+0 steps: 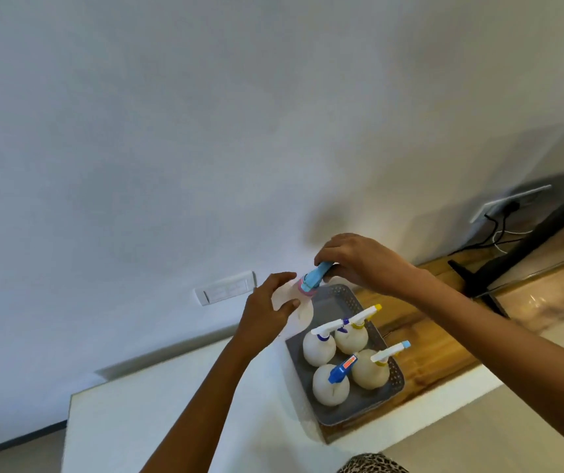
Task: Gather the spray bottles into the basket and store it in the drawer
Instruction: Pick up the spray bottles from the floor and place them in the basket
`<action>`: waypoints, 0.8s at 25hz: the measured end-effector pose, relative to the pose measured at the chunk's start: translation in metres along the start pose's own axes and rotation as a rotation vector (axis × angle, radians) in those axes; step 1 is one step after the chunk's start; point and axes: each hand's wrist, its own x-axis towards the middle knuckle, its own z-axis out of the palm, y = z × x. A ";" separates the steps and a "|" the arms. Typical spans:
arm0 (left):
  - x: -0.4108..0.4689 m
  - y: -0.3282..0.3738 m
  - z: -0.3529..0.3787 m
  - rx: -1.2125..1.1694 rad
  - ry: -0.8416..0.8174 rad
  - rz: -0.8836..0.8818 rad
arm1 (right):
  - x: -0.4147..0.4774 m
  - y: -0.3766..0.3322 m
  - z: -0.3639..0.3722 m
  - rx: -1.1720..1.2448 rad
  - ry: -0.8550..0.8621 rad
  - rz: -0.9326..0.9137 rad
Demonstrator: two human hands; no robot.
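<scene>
You hold a white spray bottle (pixel 299 307) with a blue top over the far end of the gray basket (pixel 337 298). Your right hand (pixel 355 259) fingers grip its top; your left hand (pixel 270 314) cups its side. 4 bottles (pixel 345 361) stand inside the basket on the counter (pixel 171 404).

Grey basket (pixel 349 298) with four upright white spray bottles (pixel 319 348); fifth, blue-headed bottle (pixel 302 310) tilted, apparently above its far end.

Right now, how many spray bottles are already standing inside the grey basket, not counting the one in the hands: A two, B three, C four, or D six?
C: four bottles stand in the grey basket, while both hands hold a fifth bottle above its far end.
</scene>
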 end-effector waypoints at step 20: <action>0.008 0.019 0.090 -0.024 0.500 -0.448 | 0.000 0.200 0.202 0.303 -0.322 0.398</action>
